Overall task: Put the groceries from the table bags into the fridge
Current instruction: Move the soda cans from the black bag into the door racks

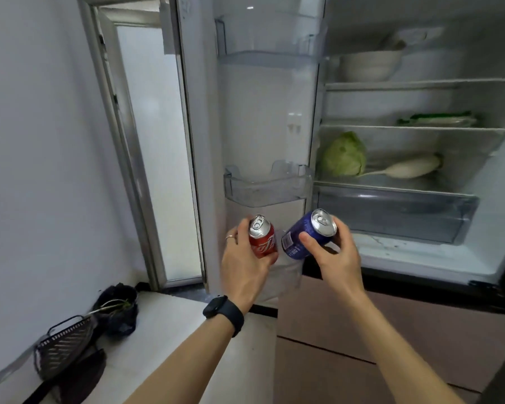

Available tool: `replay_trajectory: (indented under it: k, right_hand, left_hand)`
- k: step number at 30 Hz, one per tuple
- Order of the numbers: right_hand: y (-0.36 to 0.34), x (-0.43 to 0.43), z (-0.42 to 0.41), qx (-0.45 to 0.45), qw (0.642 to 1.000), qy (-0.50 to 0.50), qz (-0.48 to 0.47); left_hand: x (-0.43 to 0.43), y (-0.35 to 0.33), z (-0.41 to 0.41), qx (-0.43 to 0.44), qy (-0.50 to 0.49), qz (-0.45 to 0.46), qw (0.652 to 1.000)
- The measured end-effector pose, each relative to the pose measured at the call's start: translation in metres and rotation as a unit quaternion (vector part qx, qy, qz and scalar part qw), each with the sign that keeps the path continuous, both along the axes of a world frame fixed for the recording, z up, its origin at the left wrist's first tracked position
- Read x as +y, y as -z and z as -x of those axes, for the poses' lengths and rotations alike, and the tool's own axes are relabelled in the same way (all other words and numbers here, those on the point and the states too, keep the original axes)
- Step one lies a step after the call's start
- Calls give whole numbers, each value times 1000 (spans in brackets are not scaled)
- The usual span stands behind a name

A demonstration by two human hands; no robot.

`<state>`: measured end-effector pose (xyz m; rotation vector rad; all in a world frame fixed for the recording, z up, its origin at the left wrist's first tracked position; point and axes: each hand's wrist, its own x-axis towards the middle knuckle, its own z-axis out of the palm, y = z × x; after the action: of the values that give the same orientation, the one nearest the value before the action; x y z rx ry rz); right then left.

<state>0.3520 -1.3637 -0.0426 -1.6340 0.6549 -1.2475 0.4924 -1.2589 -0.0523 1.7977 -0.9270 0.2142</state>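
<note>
Cans: red aluminium cola can [262, 240] is gripped by left hand [244, 269], blue aluminium can [305, 233] by right hand [337, 258]; clear plastic door bin [267, 189] is sited just above, nearer left.

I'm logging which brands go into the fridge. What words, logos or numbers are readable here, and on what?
"Coca-Cola": white script on the red can held in the left hand, partly hidden by the fingers.
Blue can held in the right hand: white print and a pale label panel, too blurred to read.
Fridge door, top edge: faint marks, unreadable.
</note>
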Motion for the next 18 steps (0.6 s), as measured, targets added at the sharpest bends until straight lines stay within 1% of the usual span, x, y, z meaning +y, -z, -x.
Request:
replay_trajectory:
  k: [4,9,12,14,16,18]
  right_hand:
    - [13,-27,-13,42,997,-57,0]
    - [31,-49,-27,118,989,-81,28]
    - [39,-55,-34,159,982,-82,56]
    - [47,-59,-39,207,971,-71,93]
    - [56,-59,-41,249,958,-57,133]
    - [61,-57,-41,251,956,-43,149]
  left_hand:
    - [-11,13,2,-24,-49,-64,996]
    - [-11,18,6,-31,-92,-122,988]
    - [-11,16,4,-67,-118,-186,973]
    - [-11,15,3,-71,-114,-219,966]
    - [-12,15,3,-66,-103,-236,964]
    - [-13,15,2,-58,-102,-240,964]
